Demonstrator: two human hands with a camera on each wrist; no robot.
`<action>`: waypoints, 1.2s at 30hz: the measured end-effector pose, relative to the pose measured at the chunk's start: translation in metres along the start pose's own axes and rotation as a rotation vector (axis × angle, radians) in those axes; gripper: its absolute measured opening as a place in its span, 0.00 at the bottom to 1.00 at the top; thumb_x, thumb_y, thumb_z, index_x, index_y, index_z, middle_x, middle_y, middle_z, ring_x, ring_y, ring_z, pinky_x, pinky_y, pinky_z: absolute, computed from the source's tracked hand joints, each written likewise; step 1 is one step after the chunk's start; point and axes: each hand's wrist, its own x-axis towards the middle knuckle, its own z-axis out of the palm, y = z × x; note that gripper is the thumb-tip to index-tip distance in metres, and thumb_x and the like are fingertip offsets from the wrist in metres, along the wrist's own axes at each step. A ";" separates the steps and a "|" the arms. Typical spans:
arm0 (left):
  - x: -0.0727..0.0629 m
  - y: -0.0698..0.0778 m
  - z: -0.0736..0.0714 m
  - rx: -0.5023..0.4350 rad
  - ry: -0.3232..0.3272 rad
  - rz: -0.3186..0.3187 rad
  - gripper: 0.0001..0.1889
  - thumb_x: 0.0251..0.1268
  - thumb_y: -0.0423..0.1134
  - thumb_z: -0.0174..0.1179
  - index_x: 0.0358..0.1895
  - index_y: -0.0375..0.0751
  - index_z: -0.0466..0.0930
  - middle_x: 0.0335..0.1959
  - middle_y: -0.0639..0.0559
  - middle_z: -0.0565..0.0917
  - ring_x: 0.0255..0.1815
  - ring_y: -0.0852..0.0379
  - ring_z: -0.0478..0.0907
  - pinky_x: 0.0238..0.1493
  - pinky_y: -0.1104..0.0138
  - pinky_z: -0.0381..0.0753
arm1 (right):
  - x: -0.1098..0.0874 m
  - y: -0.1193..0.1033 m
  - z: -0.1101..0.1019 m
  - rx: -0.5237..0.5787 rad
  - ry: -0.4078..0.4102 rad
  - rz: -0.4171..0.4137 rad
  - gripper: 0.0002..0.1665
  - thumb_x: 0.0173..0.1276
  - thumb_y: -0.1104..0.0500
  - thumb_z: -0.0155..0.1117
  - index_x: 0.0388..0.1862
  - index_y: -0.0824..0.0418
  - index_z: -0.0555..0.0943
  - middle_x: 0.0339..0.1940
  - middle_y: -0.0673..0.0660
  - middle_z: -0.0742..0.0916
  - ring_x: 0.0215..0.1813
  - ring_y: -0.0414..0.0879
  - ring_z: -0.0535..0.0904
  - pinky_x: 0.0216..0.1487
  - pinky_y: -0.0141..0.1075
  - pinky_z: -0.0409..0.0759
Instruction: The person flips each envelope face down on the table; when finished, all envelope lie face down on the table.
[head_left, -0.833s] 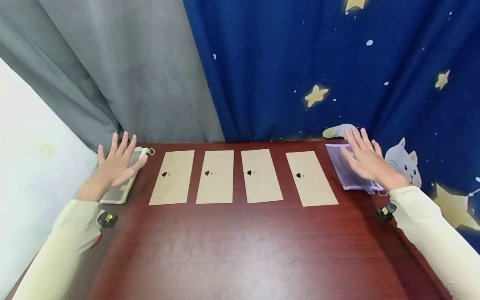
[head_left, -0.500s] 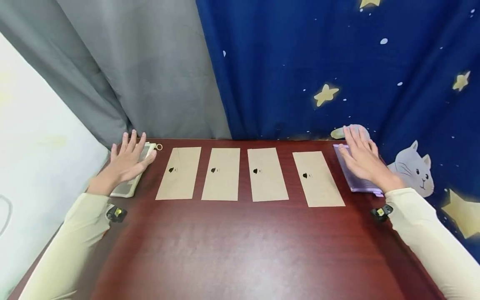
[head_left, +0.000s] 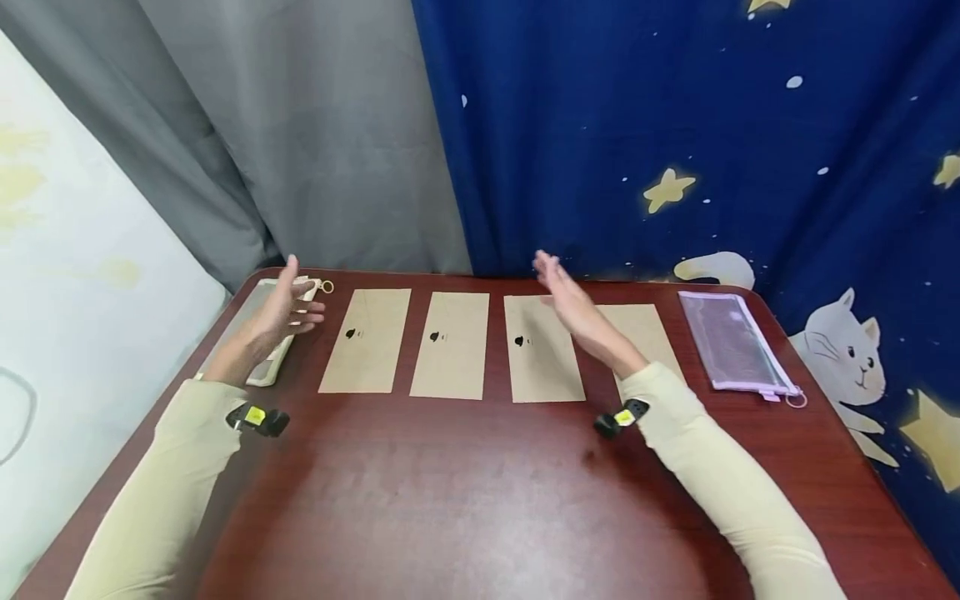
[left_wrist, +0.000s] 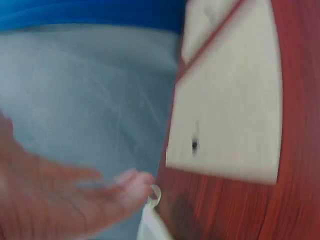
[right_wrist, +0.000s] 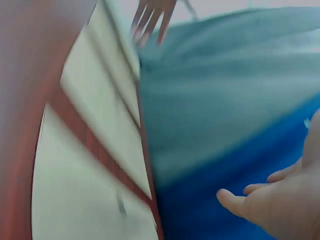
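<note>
My left hand [head_left: 277, 315], fingers extended and thumb up, hovers over the inner side of a white-edged mesh zip pouch [head_left: 264, 372]. My right hand [head_left: 585, 315] is held edge-on above the two right-hand beige paper rectangles, the third [head_left: 543, 371] and the fourth [head_left: 645, 325], hiding part of the fourth. Nothing is in either hand. Two more such rectangles, one at the left [head_left: 367, 354] and one beside it [head_left: 450, 362], lie in the same row, each with a small black hat print. In the left wrist view the fingers [left_wrist: 125, 192] appear close to the pouch's ring [left_wrist: 156, 194].
A purple mesh zip pouch [head_left: 731, 342] lies at the table's right end. The dark red table [head_left: 450, 483] backs onto a grey curtain [head_left: 337, 150] and a blue starry curtain [head_left: 570, 150]. At the left stands a white wall [head_left: 90, 317].
My right hand has swung left from the purple pouch to over the right-hand papers. My left hand has turned from palm down to thumb up. The head view has shifted slightly.
</note>
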 end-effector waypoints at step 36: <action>0.037 0.006 0.036 -0.028 0.152 -0.381 0.49 0.76 0.68 0.20 0.78 0.22 0.42 0.75 0.26 0.60 0.70 0.39 0.66 0.76 0.53 0.66 | 0.103 -0.007 0.166 0.968 -0.163 0.827 0.53 0.77 0.27 0.34 0.84 0.61 0.39 0.82 0.72 0.54 0.83 0.63 0.52 0.82 0.57 0.56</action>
